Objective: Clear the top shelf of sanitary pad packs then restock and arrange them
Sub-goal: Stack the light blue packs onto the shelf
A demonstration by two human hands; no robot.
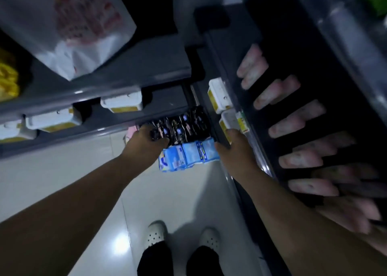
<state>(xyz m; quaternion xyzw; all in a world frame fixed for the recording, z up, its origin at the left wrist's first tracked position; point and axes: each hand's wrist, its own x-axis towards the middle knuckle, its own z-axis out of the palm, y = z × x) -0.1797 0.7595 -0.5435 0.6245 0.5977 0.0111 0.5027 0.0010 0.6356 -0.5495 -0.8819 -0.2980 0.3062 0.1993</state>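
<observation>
- Sanitary pad packs in dark printed plastic wrap [184, 127] stand bunched in a row between the two hands, in the corner where two shelving units meet.
- Light blue plastic-wrapped pad packs [188, 156] sit pressed against the near side of the dark row, seen over the pale glossy tiled floor [159, 200]; whether the bundle rests on anything cannot be told.
- The left hand [146, 141] has its grip closed on the left end of the dark packs, fingers curled over them.
- The right hand [234, 147] lies against the right end, thumb touching the last blue pack; its fingers are hidden, so its grip cannot be told.
- The grey metal shelves on the left [134, 76] carry white-and-yellow packs [121, 102] and a white plastic bag with red print [69, 28].
- The dark shelf on the right [272, 34] holds a blurred row of pale pink packs [276, 89].
- White perforated clogs [157, 232] stand on the floor below.
</observation>
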